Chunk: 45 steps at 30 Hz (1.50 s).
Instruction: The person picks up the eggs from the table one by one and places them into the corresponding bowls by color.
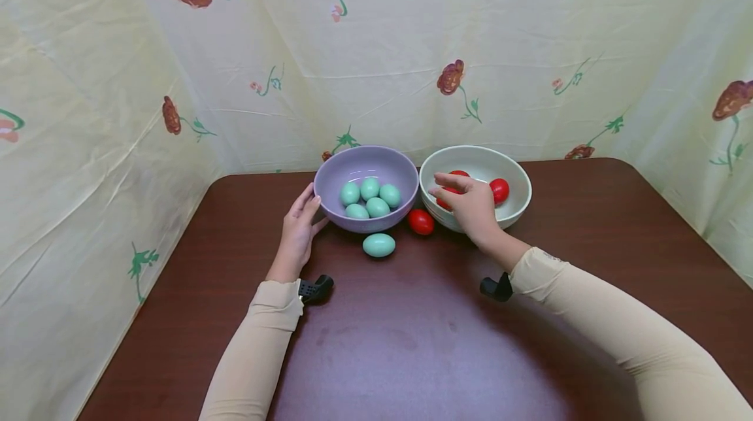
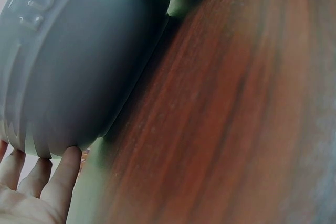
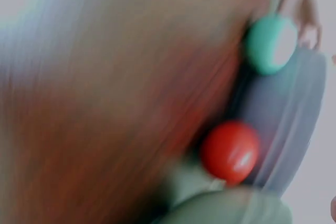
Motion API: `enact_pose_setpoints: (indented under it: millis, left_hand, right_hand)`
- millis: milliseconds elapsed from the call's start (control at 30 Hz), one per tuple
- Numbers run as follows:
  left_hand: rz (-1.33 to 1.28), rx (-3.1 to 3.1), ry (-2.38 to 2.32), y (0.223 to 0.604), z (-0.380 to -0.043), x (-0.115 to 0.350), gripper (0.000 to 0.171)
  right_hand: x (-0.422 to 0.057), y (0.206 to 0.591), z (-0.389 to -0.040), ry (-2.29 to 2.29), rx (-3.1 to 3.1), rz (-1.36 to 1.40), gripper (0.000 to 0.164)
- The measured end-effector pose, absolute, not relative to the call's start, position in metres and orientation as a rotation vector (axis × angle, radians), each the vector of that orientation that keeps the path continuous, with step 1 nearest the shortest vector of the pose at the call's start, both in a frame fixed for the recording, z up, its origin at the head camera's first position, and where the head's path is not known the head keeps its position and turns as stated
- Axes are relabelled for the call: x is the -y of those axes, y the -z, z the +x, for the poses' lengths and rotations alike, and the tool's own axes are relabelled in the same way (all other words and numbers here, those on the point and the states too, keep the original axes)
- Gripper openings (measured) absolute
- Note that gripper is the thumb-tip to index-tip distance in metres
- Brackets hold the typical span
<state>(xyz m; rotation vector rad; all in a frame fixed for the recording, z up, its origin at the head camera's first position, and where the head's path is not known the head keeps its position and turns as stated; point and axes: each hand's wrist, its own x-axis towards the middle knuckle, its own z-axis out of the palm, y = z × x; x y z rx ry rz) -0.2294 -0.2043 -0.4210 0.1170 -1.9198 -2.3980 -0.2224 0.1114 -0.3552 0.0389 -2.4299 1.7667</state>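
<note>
My left hand [image 1: 297,233] rests its fingertips against the left side of a purple bowl [image 1: 366,158]. In the left wrist view its fairly straight fingers touch the bowl's wall [image 2: 89,72]. Several mint-green eggs [image 1: 370,187] lie inside. Over the white bowl [image 1: 518,202] hovers my right hand [image 1: 474,208], thumb and fingers spread apart with nothing seen between them. Red eggs [image 1: 499,191] lie in that bowl, one partly hidden behind the fingers. On the table, one red egg [image 1: 421,222] sits between the bowls and one mint-green egg [image 1: 379,245] in front of the purple bowl.
The dark brown table [image 1: 388,355] has its back edge just behind the bowls. A floral curtain [image 1: 376,55] hangs behind and at both sides. Black wrist devices [image 1: 316,289] stick out near both sleeves. The right wrist view is blurred.
</note>
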Motion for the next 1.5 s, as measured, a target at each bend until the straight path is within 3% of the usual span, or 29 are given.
enact_pose_setpoints:
  millis: [433,800,1500]
  left_hand:
    - [0.116,1.927,2.405,0.421,-0.23,0.205,0.056]
    - [0.138,1.95,2.379,0.422,-0.229,0.205,0.056]
    - [0.135,1.922,2.414,0.422,-0.23,0.204,0.056]
  right_hand:
    - [-0.085,0.366,-0.165,-2.08,2.528,0.13,0.045]
    - [-0.07,0.375,-0.161,-2.475,2.266,-0.049,0.046]
    - [-0.061,0.381,-0.173,-2.661,2.125,-0.215,0.046]
